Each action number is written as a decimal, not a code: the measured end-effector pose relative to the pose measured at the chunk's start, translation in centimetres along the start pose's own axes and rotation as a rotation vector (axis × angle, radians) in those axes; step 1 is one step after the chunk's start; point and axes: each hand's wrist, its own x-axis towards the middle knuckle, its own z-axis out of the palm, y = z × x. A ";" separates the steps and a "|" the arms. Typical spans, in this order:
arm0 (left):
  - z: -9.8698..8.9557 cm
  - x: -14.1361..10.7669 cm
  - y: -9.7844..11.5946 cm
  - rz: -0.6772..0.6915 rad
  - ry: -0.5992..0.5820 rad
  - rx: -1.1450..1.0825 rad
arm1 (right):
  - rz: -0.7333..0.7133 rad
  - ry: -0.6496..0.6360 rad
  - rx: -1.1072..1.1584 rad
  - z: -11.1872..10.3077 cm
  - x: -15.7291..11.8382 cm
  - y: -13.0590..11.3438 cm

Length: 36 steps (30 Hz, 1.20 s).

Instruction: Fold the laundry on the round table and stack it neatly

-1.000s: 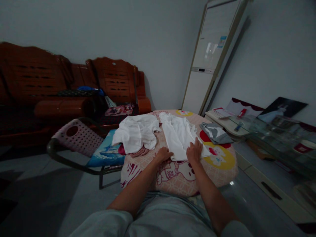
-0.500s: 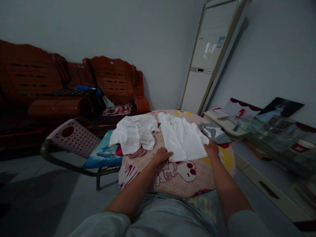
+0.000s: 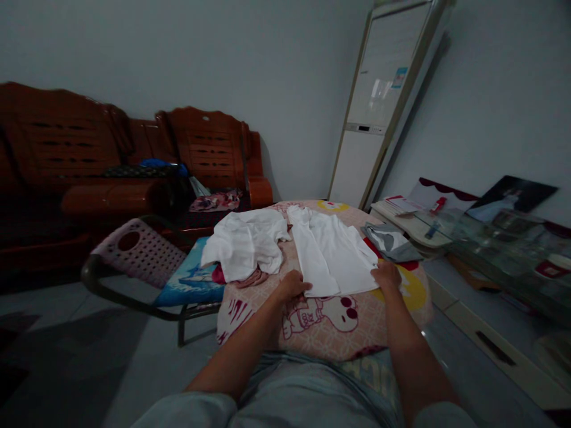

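White garment (image 3: 334, 258), plain, thin-looking cloth, seen from above in dim room. Spread nearly flat on pink patterned table cover (image 3: 263, 306), long axis running away from near side of table. Far end narrower, lightly rumpled; near edge wider, almost straight, both its corners gripped. Lengthwise layer edge left of middle, left strip apparently doubled over. Right side uneven in outline, shallow creases near it. Exact garment type indistinct.
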 end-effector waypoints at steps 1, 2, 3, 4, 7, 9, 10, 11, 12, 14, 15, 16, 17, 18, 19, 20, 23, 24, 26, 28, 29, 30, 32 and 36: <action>-0.3 -0.1 -0.1 0.017 -0.026 0.031 | 0.012 -0.009 -0.008 -0.2 0.0 0.0; -0.6 -0.1 -0.2 0.041 -0.040 0.085 | 0.020 -0.017 -0.021 -0.3 0.0 0.1; -1.1 -0.1 -0.3 0.062 -0.014 0.161 | 0.023 -0.023 -0.035 -0.5 0.0 0.3; -1.7 0.1 -0.2 0.071 0.048 0.241 | 0.021 -0.017 -0.047 -0.6 0.0 0.4; -3.4 1.4 1.0 0.074 0.339 0.421 | -0.087 0.095 -0.069 -0.7 0.4 0.1; -3.5 2.6 2.6 0.149 0.459 0.449 | -0.259 0.196 -0.047 -0.3 0.7 -1.0; -3.2 3.3 3.6 0.216 0.478 0.450 | -0.358 0.233 -0.024 0.1 0.9 -1.8; -2.6 3.9 4.6 0.290 0.482 0.446 | -0.452 0.258 0.002 0.6 1.0 -2.7; -1.8 4.6 5.5 0.358 0.474 0.440 | -0.534 0.271 0.027 1.3 1.1 -3.7; 0.2 5.8 6.7 0.474 0.433 0.446 | -0.652 0.267 0.050 2.9 1.3 -5.2; 1.2 6.2 6.9 0.515 0.415 0.466 | -0.692 0.252 0.046 3.7 1.3 -5.6; 2.1 6.6 6.7 0.539 0.400 0.494 | -0.719 0.231 0.033 4.6 1.4 -5.7; 2.8 6.9 6.2 0.550 0.388 0.529 | -0.738 0.210 0.014 5.4 1.5 -5.6; 3.4 7.2 5.4 0.550 0.380 0.564 | -0.746 0.195 -0.008 6.2 1.5 -5.4; 3.8 7.3 4.6 0.556 0.369 0.596 | -0.745 0.187 -0.030 6.8 1.6 -5.0; 4.0 7.5 3.7 0.570 0.366 0.621 | -0.740 0.186 -0.048 7.4 1.6 -4.6; 3.8 8.0 2.4 0.595 0.343 0.652 | -0.739 0.211 -0.062 8.4 1.6 -3.7; 3.4 8.4 2.5 0.588 0.330 0.644 | -0.745 0.219 -0.054 8.6 1.6 -3.5; 2.6 9.4 3.3 0.574 0.311 0.611 | -0.758 0.239 -0.032 8.7 1.6 -3.5; 1.8 10.8 4.5 0.569 0.310 0.576 | -0.757 0.261 -0.022 8.9 1.6 -3.6; 1.6 11.6 5.0 0.569 0.308 0.567 | -0.757 0.273 -0.021 9.0 1.7 -3.6; 1.4 12.3 5.3 0.567 0.304 0.563 | -0.760 0.286 -0.021 9.1 1.7 -3.6; 1.4 13.6 5.5 0.555 0.294 0.578 | -0.772 0.314 -0.013 9.4 1.8 -3.5; 2.4 15.0 4.4 0.575 0.345 0.649 | -0.798 0.359 0.024 10.1 2.0 -3.1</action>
